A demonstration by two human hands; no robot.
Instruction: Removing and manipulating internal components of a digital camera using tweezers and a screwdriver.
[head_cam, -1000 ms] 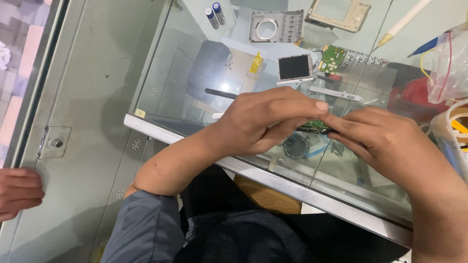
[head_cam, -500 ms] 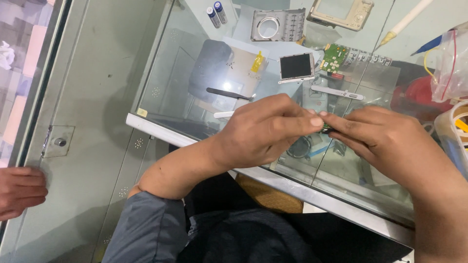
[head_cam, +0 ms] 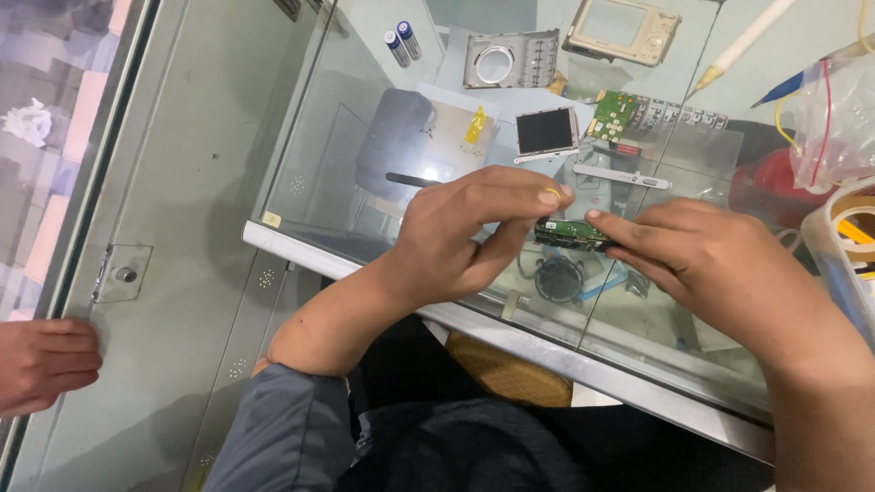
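Glass counter [head_cam: 365,164] lies under my hands: left hand [head_cam: 465,237] and right hand [head_cam: 711,264] both pinch the small green circuit board [head_cam: 572,233] above it. I fear a slipping finger could drop it onto the glass.

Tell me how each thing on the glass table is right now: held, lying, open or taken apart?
Small green circuit board: held between left hand and right hand.
Camera body: lying flat, screen side up.
Silver front plate: taken off, lying flat.
Small screen: loose, dark.
Two batteries: out, lying side by side.
Larger green board: lying bare on glass.
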